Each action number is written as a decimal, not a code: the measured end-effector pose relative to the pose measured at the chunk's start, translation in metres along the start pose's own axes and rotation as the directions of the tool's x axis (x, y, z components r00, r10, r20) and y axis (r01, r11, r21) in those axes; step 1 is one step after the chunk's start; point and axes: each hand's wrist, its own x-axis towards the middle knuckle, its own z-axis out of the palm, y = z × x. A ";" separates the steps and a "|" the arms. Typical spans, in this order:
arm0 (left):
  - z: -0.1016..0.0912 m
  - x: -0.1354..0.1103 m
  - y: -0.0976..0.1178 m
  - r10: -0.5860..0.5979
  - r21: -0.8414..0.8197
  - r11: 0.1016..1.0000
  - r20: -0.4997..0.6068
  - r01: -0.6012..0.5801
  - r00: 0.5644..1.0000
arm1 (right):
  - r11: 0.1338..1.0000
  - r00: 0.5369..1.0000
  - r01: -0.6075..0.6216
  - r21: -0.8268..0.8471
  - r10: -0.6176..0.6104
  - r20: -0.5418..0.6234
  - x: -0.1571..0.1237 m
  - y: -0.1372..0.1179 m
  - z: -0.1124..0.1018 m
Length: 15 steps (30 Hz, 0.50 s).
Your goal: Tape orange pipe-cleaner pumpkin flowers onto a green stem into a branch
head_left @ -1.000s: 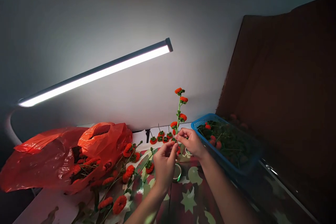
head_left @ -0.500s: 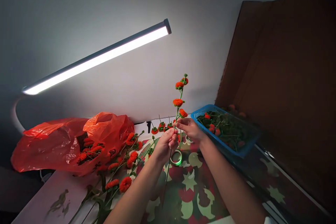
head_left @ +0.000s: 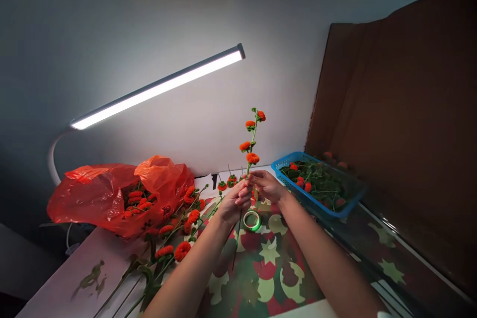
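Observation:
A thin green stem with several small orange flower heads [head_left: 252, 140] stands upright between my hands. My left hand [head_left: 234, 203] pinches the stem from below, fingers closed on it. Just to its right, my right hand [head_left: 265, 185] is closed on the same stem, fingertips touching those of the left. The stem's bare lower end hangs down past my left wrist. A roll of green tape [head_left: 252, 220] lies on the patterned table cover [head_left: 268, 268] directly under the hands.
A red plastic bag [head_left: 115, 198] holding more orange flowers sits at the left. Finished flower stems [head_left: 175, 243] lie beside it. A blue basket [head_left: 316, 184] of flower pieces stands at the right, next to a brown board [head_left: 402, 124]. A lit bar lamp [head_left: 160, 87] hangs overhead.
The hands have brought the flower stem up and closer together, and the stem has turned slightly. The view has shifted, showing more of the table's near side.

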 end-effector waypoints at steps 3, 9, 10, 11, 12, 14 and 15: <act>0.000 -0.002 0.000 -0.027 -0.013 1.000 0.010 0.027 1.000 | 1.000 0.998 -0.020 -0.019 0.021 0.053 -0.002 -0.002 -0.002; 0.008 0.001 -0.002 0.080 0.208 0.976 -0.052 -0.067 0.995 | 0.995 0.997 -0.007 0.099 0.015 -0.082 0.002 -0.001 -0.002; 0.009 0.002 -0.002 0.180 0.315 0.938 -0.097 -0.142 0.979 | 0.996 0.993 0.008 0.091 0.003 -0.120 0.003 0.000 -0.002; 0.009 0.003 -0.003 0.300 0.434 0.874 -0.131 -0.217 0.945 | 0.997 0.988 0.028 0.068 -0.018 -0.154 0.005 0.000 -0.002; 0.009 0.003 -0.004 0.420 0.549 0.787 -0.145 -0.280 0.896 | 0.998 0.982 0.051 0.032 -0.045 -0.182 0.007 0.001 -0.002; 0.008 0.003 -0.005 0.591 0.721 0.605 -0.122 -0.338 0.797 | 0.995 0.975 0.083 -0.051 -0.092 -0.204 0.008 0.000 -0.002; 0.007 0.003 -0.005 0.634 0.773 0.536 -0.102 -0.340 0.767 | 0.992 0.972 0.092 -0.084 -0.108 -0.209 0.008 -0.001 -0.001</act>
